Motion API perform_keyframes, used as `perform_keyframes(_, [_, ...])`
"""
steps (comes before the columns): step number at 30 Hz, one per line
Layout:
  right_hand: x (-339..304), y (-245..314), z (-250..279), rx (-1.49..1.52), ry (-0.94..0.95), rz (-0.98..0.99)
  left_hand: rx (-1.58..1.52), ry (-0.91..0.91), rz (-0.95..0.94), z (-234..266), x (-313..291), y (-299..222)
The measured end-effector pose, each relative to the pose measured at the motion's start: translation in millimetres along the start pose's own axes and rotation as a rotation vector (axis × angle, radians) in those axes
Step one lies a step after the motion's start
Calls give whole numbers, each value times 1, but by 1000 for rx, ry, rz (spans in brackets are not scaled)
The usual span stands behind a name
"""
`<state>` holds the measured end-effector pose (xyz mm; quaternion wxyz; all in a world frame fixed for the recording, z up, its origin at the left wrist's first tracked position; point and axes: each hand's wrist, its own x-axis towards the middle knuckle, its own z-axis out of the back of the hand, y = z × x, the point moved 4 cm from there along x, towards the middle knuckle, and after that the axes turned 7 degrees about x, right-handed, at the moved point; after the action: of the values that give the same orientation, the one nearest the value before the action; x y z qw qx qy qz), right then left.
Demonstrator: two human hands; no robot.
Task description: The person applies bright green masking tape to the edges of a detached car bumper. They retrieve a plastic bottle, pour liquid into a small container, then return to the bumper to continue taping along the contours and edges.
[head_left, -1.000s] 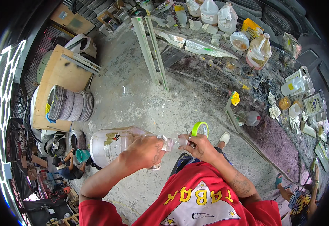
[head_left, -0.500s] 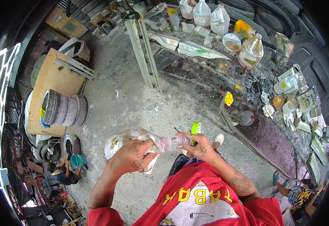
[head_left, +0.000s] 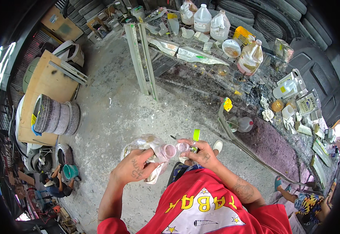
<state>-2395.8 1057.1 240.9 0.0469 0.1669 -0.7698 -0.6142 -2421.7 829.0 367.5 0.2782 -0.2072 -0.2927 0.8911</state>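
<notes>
My left hand [head_left: 135, 167] is closed around a large clear plastic jug [head_left: 154, 141], which is tilted with its open mouth toward the right. The jug's body is smeared with white and brownish stains, and a whitish cloth or film hangs beneath my fingers. Between the fingers of my right hand [head_left: 201, 152] is a small clear plastic bottle [head_left: 183, 147], its round opening close beside the jug's mouth. A bright green tape roll [head_left: 196, 135] sits at my right hand, partly hidden by the fingers. Beside that hand a thin dark stick [head_left: 173, 137] pokes out.
Ahead right, a cluttered bench holds stained jugs [head_left: 251, 58], a white bowl [head_left: 231, 48], metal cans [head_left: 308, 102] and rags. A metal stand [head_left: 139, 58] rises from the concrete floor. Stacked tires [head_left: 59, 115] lie left, near a crouching person with a teal bucket [head_left: 71, 171]. Another person is at lower right.
The small bottle's opening has come away from the jug's mouth and turned upward. The jug's mouth also faces up more. The tape roll has turned, and the whole view has shifted slightly.
</notes>
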Motion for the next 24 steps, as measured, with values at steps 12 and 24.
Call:
perform_keyframes(12, [-15, -6, -12, 80, -86, -131, 45, 15, -101, -2, 1, 4])
perform_keyframes(24, [-38, -1, 15, -7, -174, 38, 28, 81, -96, -16, 33, -10])
